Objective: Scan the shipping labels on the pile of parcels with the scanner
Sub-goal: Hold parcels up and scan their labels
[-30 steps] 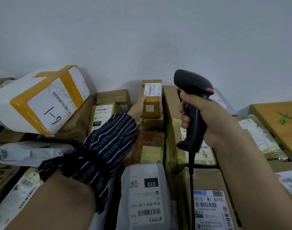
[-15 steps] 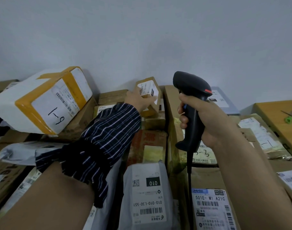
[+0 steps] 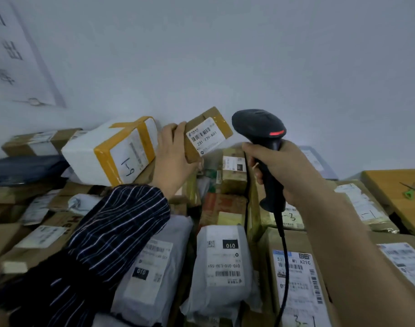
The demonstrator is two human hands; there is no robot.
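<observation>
My left hand (image 3: pixel 173 159) grips a small brown cardboard parcel (image 3: pixel 205 132) and holds it lifted and tilted above the pile. Its white shipping label (image 3: pixel 205 136), with a barcode, faces me. My right hand (image 3: pixel 282 168) grips the handle of a black corded barcode scanner (image 3: pixel 260 131). The scanner's head sits just right of the lifted parcel, with a red strip lit on it. Below both hands lies the pile of parcels (image 3: pixel 223 256), boxes and grey mailer bags with labels up.
A white foam box with yellow tape (image 3: pixel 112 149) marked 1-9 leans at the left against the wall. A wooden table (image 3: pixel 400 192) with a green item stands at the right. The scanner cable (image 3: pixel 284 260) hangs down over a labelled box. A paper sheet hangs on the wall at upper left.
My left hand has picked the small brown parcel off the pile, raised it and tilted its label toward me. The scanner hand stayed about where it was.
</observation>
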